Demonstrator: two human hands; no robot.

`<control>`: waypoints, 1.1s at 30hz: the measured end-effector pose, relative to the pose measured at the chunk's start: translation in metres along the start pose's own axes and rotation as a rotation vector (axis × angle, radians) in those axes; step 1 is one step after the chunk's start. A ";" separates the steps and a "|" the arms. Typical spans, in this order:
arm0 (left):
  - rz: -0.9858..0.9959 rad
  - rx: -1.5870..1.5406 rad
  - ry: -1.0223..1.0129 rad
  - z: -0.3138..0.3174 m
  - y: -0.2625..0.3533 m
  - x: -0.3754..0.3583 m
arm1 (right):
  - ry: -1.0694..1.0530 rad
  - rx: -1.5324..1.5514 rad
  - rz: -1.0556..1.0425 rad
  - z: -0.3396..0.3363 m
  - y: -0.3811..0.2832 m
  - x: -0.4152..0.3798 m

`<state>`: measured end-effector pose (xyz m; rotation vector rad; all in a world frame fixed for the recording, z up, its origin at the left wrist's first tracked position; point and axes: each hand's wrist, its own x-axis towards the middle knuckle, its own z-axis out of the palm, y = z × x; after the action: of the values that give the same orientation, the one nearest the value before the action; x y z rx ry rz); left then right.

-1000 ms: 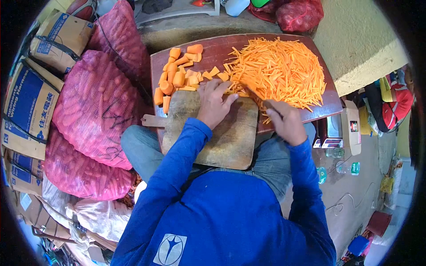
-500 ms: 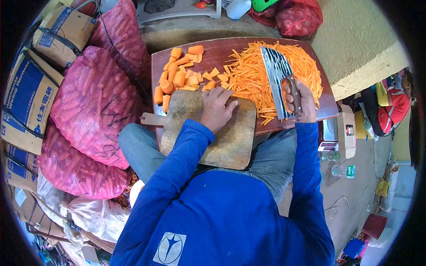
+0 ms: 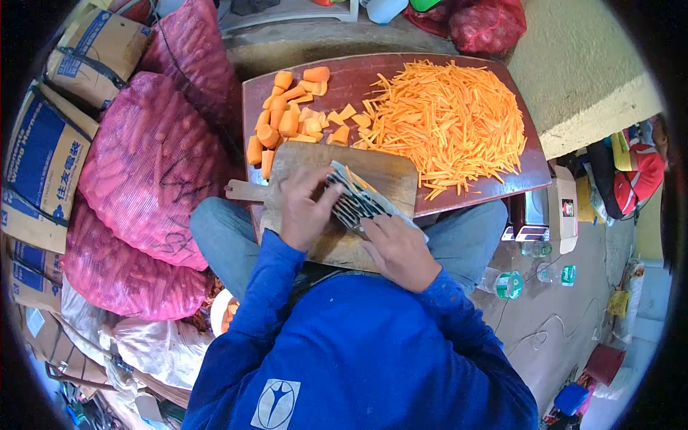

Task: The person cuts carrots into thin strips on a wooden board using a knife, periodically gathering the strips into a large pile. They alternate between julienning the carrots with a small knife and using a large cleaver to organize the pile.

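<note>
Over the cutting board [image 3: 301,161], my right hand [image 3: 398,247] is wrapped round the handle of a broad cleaver [image 3: 358,204], whose blade points up and left. A little orange carrot shows along the blade's upper edge. My left hand [image 3: 308,204] is at the board's left part beside the blade tip, fingers curled and blurred; whether they hold anything is hidden. Carrot chunks [image 3: 289,123] lie behind the board at the left. A large heap of carrot strips [image 3: 455,118] covers the right part of the red table [image 3: 358,68].
Pink mesh sacks [image 3: 143,161] and cardboard boxes [image 3: 46,161] stand at the left. A white container [image 3: 222,312] with orange pieces is beside my left leg. Plastic bottles [image 3: 509,284] lie on the floor at right, near a concrete ledge [image 3: 588,86].
My right hand and the cleaver have moved from the carrot strips down and left, over the board. My left hand has shifted left and its fingers have curled.
</note>
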<state>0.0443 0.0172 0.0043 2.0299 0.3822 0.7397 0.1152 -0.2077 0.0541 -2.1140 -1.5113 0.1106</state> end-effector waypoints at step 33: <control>0.127 0.172 0.041 0.005 -0.006 -0.012 | 0.130 -0.172 -0.068 0.000 0.100 0.089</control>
<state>0.0383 0.0105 -0.0073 2.2196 0.3536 0.8521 0.2333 -0.1501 0.0285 -2.1521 -1.5614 -0.1848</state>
